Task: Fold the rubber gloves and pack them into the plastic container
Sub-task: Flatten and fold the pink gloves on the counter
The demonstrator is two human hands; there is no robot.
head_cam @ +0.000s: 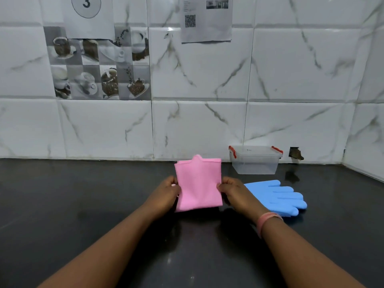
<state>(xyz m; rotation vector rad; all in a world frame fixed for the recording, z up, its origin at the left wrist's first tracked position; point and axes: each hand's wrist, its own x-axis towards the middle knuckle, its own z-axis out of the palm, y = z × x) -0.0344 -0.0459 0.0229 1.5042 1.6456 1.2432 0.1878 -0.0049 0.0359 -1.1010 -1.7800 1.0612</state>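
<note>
Pink folded glove [198, 183] — pinched between left hand [166, 193] and right hand [232, 192].

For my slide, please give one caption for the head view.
Both hands hold a folded pink glove before the plastic container.

Pink glove [197, 183], blue glove [278, 196], clear red-latched container [256, 161], black counter [83, 204], grey-veined white tiles [291, 80].

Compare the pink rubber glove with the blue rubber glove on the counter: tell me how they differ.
The pink rubber glove is folded into a compact rectangle; the blue rubber glove lies spread out, fingers showing. The pink one is pinched at its sides by the left hand and right hand; the blue one is untouched on the black counter. Neither is in the clear plastic container.
</note>
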